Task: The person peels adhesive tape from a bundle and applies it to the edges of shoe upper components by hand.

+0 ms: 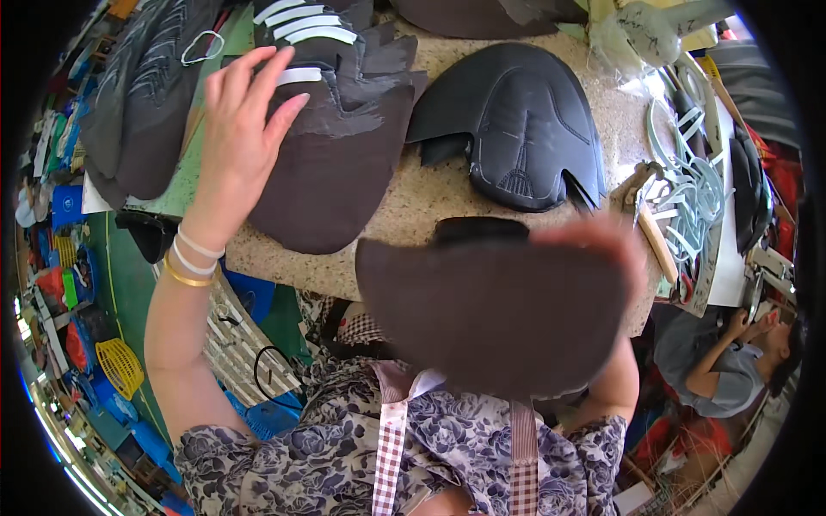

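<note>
A speckled worktable point(387, 206) fills the area beyond a person's right hand point(618, 249), which is blurred but grasps the upper right edge of a broad, dark brown panel point(490, 314) with a curved lower edge. That panel hangs in front of the person's body, over the table's near side. Left of and beyond this grip lies a stack of similar dark panels point(318, 193), rounded at the near end, with ragged, overlapping layers behind. Directly beyond the grip sits a domed black piece point(529, 129), shaped and seamed. To the grip's right is a loose tangle of pale strips point(697, 193), with a wooden-handled tool point(658, 245) just beside it. The left hand point(237, 112), well left of the grip, is raised over the stack, thumb and fingers parted, near a short white strip point(299, 76); whether it touches is unclear. More white strips point(318, 34) lie in a row farther away. The work appears partway along: the domed piece looks formed, and several strips are laid out, while the held panel's visible face is plain; its other side is hidden.
</note>
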Demonstrator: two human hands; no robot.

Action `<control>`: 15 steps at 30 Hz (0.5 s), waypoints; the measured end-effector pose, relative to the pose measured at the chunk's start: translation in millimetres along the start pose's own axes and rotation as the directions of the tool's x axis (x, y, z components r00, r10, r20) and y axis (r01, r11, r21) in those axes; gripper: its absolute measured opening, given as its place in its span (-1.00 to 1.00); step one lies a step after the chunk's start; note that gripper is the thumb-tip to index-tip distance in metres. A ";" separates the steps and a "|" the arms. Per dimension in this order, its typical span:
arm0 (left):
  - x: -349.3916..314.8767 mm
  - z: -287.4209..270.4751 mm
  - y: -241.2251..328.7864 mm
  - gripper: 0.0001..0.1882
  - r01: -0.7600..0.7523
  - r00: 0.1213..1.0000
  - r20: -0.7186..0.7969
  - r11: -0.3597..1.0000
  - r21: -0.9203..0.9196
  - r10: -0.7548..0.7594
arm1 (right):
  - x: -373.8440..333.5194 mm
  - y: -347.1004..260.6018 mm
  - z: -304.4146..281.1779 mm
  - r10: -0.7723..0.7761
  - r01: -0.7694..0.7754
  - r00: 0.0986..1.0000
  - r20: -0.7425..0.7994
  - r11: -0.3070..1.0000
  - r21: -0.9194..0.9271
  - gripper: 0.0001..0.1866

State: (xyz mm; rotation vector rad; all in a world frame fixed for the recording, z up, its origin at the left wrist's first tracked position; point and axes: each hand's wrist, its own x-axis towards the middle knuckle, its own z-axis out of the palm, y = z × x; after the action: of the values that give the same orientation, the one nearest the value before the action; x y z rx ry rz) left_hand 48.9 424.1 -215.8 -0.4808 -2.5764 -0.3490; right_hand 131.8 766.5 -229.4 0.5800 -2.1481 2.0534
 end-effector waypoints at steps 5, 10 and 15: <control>2.1 -20.3 -10.0 -0.76 -0.124 0.992 -0.031 0.992 0.015 0.124 | 92.8 7.3 -12.1 0.042 -0.165 0.986 -0.160 0.324 -0.932 -0.39; 11.9 -95.0 50.1 -0.84 0.230 0.907 0.412 0.926 -0.299 -0.092 | 71.6 -38.4 44.5 -0.476 0.492 0.849 0.228 0.557 -0.669 -0.29; 2.7 -119.9 71.5 -0.63 0.438 0.702 0.685 0.640 -0.631 0.195 | 42.7 -45.8 77.6 -0.298 0.482 0.876 0.379 0.585 -0.653 -0.59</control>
State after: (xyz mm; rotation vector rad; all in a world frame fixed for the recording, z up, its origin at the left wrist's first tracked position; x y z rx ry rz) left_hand 125.4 450.2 -102.0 -0.8455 -3.0947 -1.6829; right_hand 122.2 681.7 -177.9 1.0665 -2.4097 0.7868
